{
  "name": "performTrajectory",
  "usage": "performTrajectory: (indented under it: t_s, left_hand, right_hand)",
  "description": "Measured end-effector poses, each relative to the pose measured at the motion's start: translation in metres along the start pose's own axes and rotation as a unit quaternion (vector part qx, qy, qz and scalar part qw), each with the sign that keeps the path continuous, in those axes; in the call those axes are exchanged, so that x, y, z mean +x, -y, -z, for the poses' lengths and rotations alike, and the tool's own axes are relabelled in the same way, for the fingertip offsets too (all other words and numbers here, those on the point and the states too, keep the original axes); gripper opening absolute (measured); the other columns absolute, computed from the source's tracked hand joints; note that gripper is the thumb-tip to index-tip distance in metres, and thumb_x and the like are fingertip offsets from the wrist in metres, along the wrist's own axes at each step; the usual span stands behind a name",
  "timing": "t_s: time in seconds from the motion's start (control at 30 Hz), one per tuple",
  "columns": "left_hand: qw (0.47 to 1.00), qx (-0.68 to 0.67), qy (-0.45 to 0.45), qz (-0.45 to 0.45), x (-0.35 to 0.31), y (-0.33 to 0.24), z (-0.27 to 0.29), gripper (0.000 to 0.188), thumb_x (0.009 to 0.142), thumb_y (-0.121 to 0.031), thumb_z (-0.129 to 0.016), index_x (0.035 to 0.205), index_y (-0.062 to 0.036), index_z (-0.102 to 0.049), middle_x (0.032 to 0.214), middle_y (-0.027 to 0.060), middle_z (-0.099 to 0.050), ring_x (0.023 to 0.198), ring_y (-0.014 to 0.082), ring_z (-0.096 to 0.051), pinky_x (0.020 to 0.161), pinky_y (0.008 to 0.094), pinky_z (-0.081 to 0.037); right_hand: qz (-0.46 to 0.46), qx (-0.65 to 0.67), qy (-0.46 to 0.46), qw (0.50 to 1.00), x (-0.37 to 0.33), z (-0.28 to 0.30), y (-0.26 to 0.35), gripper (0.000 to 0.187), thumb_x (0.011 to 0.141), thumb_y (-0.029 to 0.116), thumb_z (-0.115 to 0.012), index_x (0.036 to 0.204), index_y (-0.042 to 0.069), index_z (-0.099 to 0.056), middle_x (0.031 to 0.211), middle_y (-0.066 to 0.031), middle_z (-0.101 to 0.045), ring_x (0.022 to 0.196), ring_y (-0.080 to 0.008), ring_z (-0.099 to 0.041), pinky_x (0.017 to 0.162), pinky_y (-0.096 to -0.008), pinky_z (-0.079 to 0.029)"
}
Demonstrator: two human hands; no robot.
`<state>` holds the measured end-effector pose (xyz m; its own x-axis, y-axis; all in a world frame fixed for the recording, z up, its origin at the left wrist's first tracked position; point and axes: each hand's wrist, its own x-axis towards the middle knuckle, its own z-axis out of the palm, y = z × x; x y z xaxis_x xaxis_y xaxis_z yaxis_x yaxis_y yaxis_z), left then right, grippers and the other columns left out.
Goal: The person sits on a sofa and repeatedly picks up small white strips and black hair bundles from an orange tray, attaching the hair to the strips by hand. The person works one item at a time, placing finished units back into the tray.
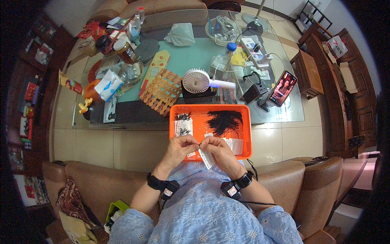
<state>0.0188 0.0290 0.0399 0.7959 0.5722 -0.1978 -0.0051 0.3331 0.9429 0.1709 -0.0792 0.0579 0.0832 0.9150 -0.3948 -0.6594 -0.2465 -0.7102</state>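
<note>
Above the near edge of an orange tray (pixel 248 134), my two hands meet fingertip to fingertip. My right hand (pixel 220 151) is closed on a narrow white tag (pixel 206 159), which hangs down with print along it. My left hand (pixel 180 151) pinches at the tag's upper end, where a tiny dark bit shows; its fingers hide what they grip. A loose bundle of black strings (pixel 223 122) lies at the tray's far right. Stacked white tags with black strings (pixel 183 125) lie along the left side. More white tags (pixel 236 145) sit at the near right.
Beyond the tray, a glass-topped table (pixel 162 118) holds a small white fan (pixel 196 81), a wooden slatted mat (pixel 161 91) and a lit phone (pixel 283 88). Jars (pixel 124 49) and packets crowd its left. A brown sofa (pixel 101 179) is on both sides of me.
</note>
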Motion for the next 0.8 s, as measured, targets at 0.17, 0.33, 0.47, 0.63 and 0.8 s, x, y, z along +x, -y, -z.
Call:
performTrajectory:
  t_s: [0.17,0.33,0.47,0.63,0.8]
  left_hand:
    - [0.994,0.107,-0.001,-0.038,0.002,-0.014,0.001,0.004,0.078,0.0,-0.07,0.082,-0.0002,-0.068,0.08,0.0019,-0.064,0.076,0.0103,-0.059,0.069,0.0246,-0.049]
    - [0.983,0.156,-0.013,-0.098,0.003,-0.022,-0.003,0.004,0.077,0.003,-0.068,0.081,0.0013,-0.068,0.08,0.0037,-0.066,0.075,0.0105,-0.06,0.069,0.0245,-0.048]
    - [0.984,0.16,-0.006,-0.082,0.003,-0.022,-0.002,0.003,0.078,0.002,-0.068,0.081,0.0019,-0.067,0.08,0.0038,-0.065,0.075,0.0103,-0.059,0.068,0.0242,-0.048]
    - [0.993,0.112,0.038,0.001,0.004,-0.018,0.001,0.006,0.084,-0.004,-0.064,0.088,0.0005,-0.065,0.084,0.0002,-0.063,0.075,0.0078,-0.057,0.068,0.0214,-0.046]
    - [0.999,-0.017,0.011,0.04,0.003,-0.009,-0.01,0.009,0.089,-0.005,-0.059,0.095,-0.0005,-0.062,0.087,-0.001,-0.062,0.077,0.0058,-0.057,0.069,0.0203,-0.046]
  right_hand:
    - [0.01,-0.022,-0.013,1.0,0.0,0.0,0.001,0.003,0.088,0.005,-0.059,0.087,0.004,-0.062,0.083,0.0007,-0.063,0.077,-0.0064,-0.056,0.073,-0.0208,-0.043]
    - [0.025,-0.043,-0.014,0.999,-0.001,0.0,0.002,0.003,0.088,0.006,-0.06,0.089,0.004,-0.061,0.084,0.0004,-0.063,0.078,-0.0064,-0.056,0.073,-0.0212,-0.043]
    - [0.054,-0.088,-0.029,0.994,-0.002,-0.003,0.003,0.005,0.088,0.009,-0.061,0.088,0.004,-0.062,0.081,0.0016,-0.062,0.072,-0.0056,-0.056,0.066,-0.0211,-0.044]
    - [0.071,-0.131,-0.047,0.988,-0.006,-0.005,0.006,0.007,0.089,0.011,-0.062,0.087,0.004,-0.061,0.079,0.0024,-0.062,0.071,-0.0049,-0.055,0.063,-0.021,-0.044]
    - [0.157,-0.278,-0.101,0.942,-0.008,-0.009,0.003,0.005,0.084,0.005,-0.063,0.086,0.003,-0.06,0.08,-0.0004,-0.061,0.074,-0.0091,-0.055,0.065,-0.0242,-0.043]
